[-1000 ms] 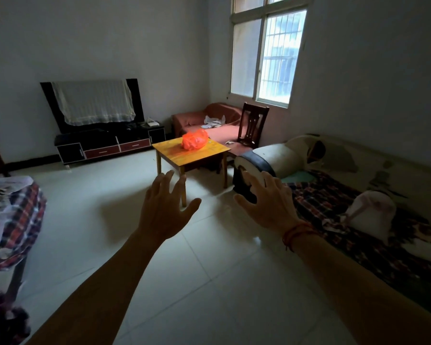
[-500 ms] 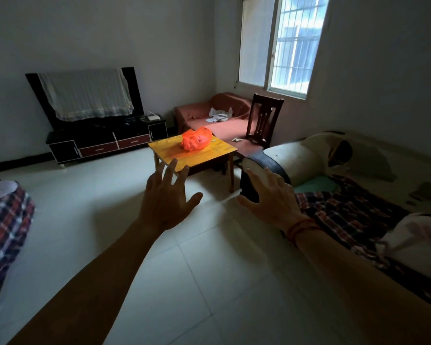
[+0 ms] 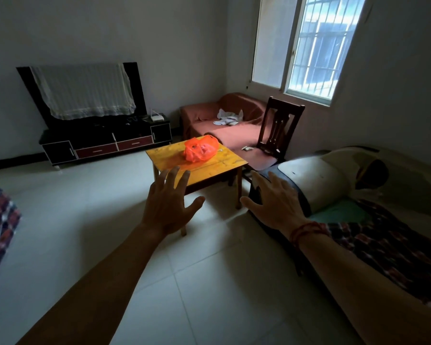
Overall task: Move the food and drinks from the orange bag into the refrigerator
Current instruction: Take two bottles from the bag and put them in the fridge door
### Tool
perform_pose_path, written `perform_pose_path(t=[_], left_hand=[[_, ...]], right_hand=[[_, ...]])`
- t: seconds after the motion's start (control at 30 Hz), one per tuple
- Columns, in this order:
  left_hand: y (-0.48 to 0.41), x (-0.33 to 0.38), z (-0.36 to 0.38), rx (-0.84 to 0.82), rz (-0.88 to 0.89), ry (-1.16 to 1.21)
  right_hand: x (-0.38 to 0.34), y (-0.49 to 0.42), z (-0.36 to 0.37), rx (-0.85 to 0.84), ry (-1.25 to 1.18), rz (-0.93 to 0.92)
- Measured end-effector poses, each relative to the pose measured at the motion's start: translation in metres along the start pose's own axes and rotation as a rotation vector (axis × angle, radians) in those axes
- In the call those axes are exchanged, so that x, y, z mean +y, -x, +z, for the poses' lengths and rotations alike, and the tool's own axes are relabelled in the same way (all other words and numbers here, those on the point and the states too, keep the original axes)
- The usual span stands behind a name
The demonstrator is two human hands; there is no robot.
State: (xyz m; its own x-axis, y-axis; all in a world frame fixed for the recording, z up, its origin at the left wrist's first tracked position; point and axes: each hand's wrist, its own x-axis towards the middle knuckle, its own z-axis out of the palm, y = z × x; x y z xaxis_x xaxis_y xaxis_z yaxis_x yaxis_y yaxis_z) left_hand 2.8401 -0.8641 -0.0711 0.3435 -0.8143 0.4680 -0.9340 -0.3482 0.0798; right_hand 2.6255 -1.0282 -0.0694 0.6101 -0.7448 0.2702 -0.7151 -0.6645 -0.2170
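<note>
An orange plastic bag [image 3: 201, 148], bulging and knotted, lies on a small yellow wooden table [image 3: 169, 155] in the middle of the room. My left hand [image 3: 168, 204] is stretched out in front of me with its fingers spread, short of the table's near edge and holding nothing. My right hand [image 3: 275, 204], a red cord on its wrist, is also out with fingers apart and empty, to the right of the table. No refrigerator is in view.
A dark wooden chair [image 3: 275, 138] stands behind the table by a reddish sofa [image 3: 224, 125]. A sofa with a plaid cover [image 3: 388, 235] runs along the right. A black TV stand [image 3: 105, 143] is at the far wall. Pale tiled floor [image 3: 90, 220] lies between me and the table.
The table and the orange bag have grown larger and closer in view. Both hands stay outstretched and empty, now reaching nearer the table's front edge.
</note>
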Motion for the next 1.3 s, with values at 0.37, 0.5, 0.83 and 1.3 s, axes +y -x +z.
perform_pose_path(t=[0.37,0.5,0.83,1.3], left_hand=[[-0.202,-0.093,0.107,-0.024,-0.035,0.070],[-0.268,-0.114,0.139,-0.036,-0.044,0.106],[-0.404,-0.153,0.244,-0.097,-0.097,0.095],[-0.597,-0.201,0.367,-0.193,-0.259,0.080]], right_hand=[[-0.011,-0.225,0.060,-0.038,0.001,0.009],[-0.003,-0.296,0.082,-0.030,0.011,0.011],[0.041,-0.467,0.155,-0.075,0.014,-0.025],[0.088,-0.707,0.255,-0.271,-0.030,-0.138]])
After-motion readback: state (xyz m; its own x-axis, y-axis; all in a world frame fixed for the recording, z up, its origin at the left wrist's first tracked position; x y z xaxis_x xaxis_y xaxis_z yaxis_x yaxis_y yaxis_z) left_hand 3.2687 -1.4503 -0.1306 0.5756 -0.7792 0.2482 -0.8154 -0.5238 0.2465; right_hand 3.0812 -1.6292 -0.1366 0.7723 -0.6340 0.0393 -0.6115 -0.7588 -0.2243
